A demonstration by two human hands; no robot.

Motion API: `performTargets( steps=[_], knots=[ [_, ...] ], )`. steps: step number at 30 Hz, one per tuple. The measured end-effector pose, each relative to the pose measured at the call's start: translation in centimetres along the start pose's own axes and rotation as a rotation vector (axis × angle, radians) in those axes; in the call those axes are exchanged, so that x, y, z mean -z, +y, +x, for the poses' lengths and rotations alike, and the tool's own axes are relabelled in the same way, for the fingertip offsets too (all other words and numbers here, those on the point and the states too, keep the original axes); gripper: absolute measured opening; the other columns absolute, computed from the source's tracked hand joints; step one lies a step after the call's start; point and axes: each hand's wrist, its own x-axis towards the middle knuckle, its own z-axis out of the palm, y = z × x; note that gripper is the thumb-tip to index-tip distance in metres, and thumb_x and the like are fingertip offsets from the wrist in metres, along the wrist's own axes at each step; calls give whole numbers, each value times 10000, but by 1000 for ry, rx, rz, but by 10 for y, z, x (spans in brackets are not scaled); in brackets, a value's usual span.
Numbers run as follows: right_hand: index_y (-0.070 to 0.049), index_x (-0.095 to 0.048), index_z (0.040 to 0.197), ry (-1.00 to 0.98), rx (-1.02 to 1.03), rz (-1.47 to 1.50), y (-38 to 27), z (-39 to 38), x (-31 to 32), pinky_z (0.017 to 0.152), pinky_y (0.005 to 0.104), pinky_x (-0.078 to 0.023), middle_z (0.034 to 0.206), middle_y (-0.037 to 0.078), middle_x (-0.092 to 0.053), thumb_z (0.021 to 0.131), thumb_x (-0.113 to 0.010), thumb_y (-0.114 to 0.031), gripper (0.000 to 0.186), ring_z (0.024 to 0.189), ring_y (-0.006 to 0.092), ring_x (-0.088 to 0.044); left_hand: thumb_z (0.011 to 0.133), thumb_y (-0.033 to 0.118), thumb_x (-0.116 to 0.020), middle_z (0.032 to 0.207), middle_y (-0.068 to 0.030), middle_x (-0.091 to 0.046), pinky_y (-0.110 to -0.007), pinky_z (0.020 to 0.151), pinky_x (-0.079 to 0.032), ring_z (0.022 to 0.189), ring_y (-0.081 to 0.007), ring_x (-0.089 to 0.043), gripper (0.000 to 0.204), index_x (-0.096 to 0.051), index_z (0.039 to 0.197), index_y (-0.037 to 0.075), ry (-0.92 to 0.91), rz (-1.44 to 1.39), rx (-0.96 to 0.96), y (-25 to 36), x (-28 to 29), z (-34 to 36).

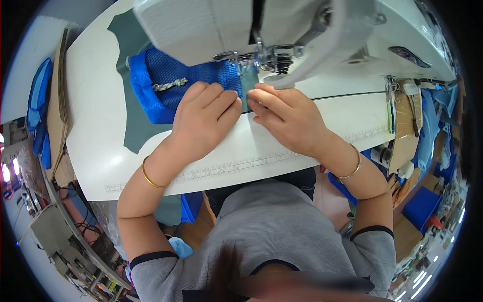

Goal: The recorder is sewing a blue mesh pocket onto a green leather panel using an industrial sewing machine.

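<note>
A blue mesh fabric piece [204, 75] with a folded rim and pale braided cord [168, 85] lies on a grey-green cut piece [136, 133], partly beneath a white sewing machine head [178, 27]. My left hand [206, 116] has its fingers curled down on the mesh, left of the presser foot [241, 68]. My right hand [287, 116] has bent fingers pressed together on the edge of the grey-green material just right of the mesh, below the needle area. The fingertips of both hands are partly hidden.
The white table [95, 151] has a printed ruler [226, 166] along its front. Cardboard [58, 110] and blue pieces [40, 116] lie at the left. Tools on cardboard [402, 121] sit at the right edge, beside light blue fabric and a blue bin [420, 206] lower down.
</note>
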Motion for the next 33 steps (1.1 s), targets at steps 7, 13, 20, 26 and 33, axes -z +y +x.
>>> performTargets(
  steps=[7, 13, 20, 26, 33],
  knots=[
    [0, -708, 1020, -36, -22, 37, -2, -4, 2, 952, 402, -549, 1194, 97, -649, 824, -747, -100, 224, 1147, 277, -605, 687, 68, -681, 902, -88, -642, -325, 657, -437, 763, -197, -587, 239, -666, 904, -31, -1, 100, -91, 4, -3, 0],
    [9, -708, 1038, -60, -4, 69, -2, -3, 3, 964, 399, -546, 1197, 107, -656, 832, -735, -84, 228, 1137, 284, -613, 683, 69, -680, 904, -92, -643, -324, 660, -436, 769, -197, -590, 264, -670, 925, -36, 10, 108, -89, 5, -4, -1],
    [31, -708, 1026, -46, 15, 37, -3, 2, 4, 961, 393, -549, 1156, 112, -663, 839, -724, -72, 214, 1105, 281, -623, 696, 75, -679, 902, -92, -641, -323, 653, -433, 770, -196, -587, 257, -670, 929, -35, 42, 142, -120, 4, -5, 0],
    [35, -712, 1036, -72, 47, 16, -3, 6, 5, 956, 400, -545, 1149, 102, -657, 827, -723, -74, 236, 1073, 272, -623, 673, 57, -701, 865, -72, -620, -331, 634, -421, 758, -202, -578, 212, -664, 870, -13, 32, -14, 35, 6, -5, -2],
    [13, -713, 1080, -197, 77, 9, 2, 12, 12, 777, 333, -607, 1188, 75, -668, 815, -780, -124, 306, 1101, 227, -668, 657, 63, -700, 847, -62, -602, -335, 627, -413, 748, -200, -567, 199, -652, 840, 3, 126, -57, 38, 1, -10, -3]
  ],
)
